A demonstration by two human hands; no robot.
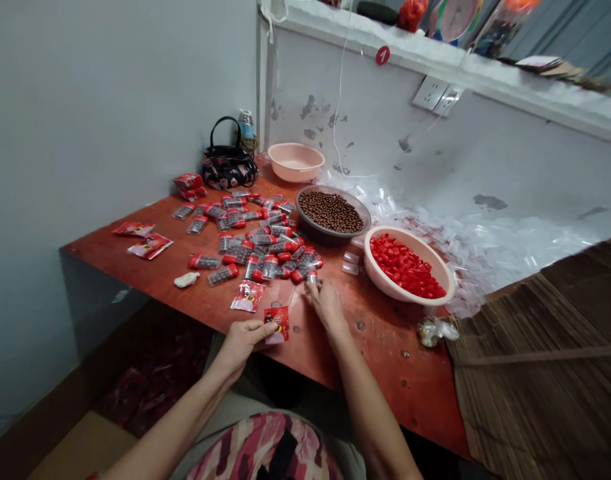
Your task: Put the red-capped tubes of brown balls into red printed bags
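My left hand point(242, 341) pinches a small red printed packet point(277, 323) at the near edge of the red-brown table point(380, 347). My right hand point(325, 300) reaches forward with its fingers closed on a small capped vial point(312, 277) at the front of the vial pile. That pile holds several clear vials with red caps point(258, 240), filled with dark beads. Another red packet point(248, 296) lies flat just left of my right hand.
A dark bowl of brown beads point(332, 213) and a cream bowl of red caps point(408, 267) stand to the right of the pile. Empty clear vials point(485, 247) lie heaped along the wall. A pink basin point(296, 161), a black handbag point(228, 167), more red packets point(149, 245) and stacked cardboard point(550, 373) are around.
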